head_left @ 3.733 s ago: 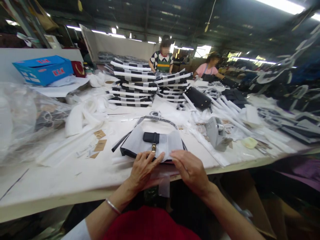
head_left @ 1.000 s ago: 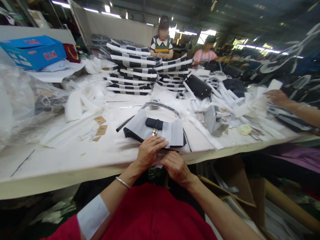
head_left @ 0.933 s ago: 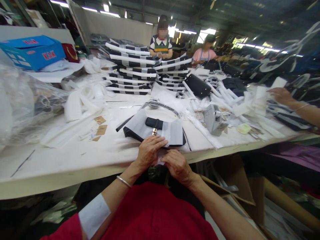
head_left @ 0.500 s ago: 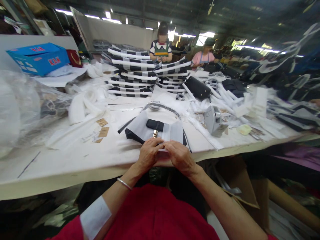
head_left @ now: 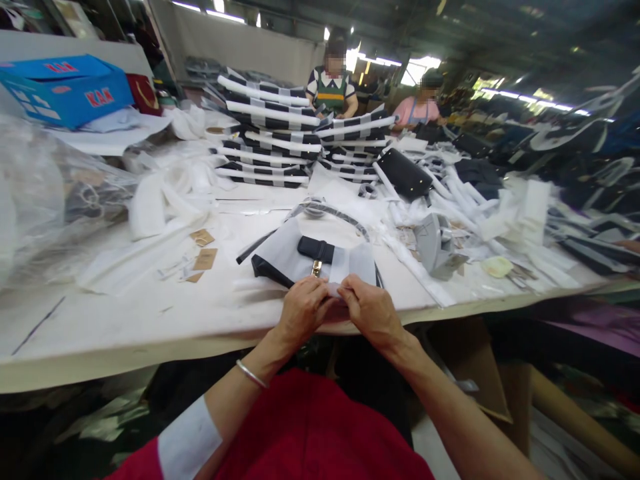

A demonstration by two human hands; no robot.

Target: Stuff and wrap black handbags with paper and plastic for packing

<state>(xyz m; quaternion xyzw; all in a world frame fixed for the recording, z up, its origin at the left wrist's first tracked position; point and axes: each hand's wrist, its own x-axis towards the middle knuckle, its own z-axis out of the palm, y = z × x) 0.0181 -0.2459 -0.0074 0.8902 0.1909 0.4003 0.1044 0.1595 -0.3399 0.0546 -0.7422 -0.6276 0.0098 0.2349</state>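
Observation:
A black handbag (head_left: 273, 270) lies on the table in front of me, its front largely covered by white wrapping sheet (head_left: 350, 263). A black strap tab (head_left: 316, 249) with a gold clasp (head_left: 317, 268) shows in the middle, and a wrapped handle (head_left: 340, 215) arches behind. At the bag's near edge my left hand (head_left: 303, 308) is closed, fingers pinched on the white sheet. My right hand (head_left: 373, 310) pinches the same sheet a little to the right. The fingertips partly hide the sheet's edge.
Stacks of wrapped black pieces (head_left: 273, 119) stand at the back. Brown tags (head_left: 205, 259) lie to the left, near clear plastic bags (head_left: 30, 200) and a blue box (head_left: 65, 93). A grey tape dispenser (head_left: 434, 243) stands at right among white strips. Two people work beyond the stacks.
My hands have drawn slightly apart along the sheet's edge, the right one moving right. The whole view has shifted a little; the bag remains in place on the table.

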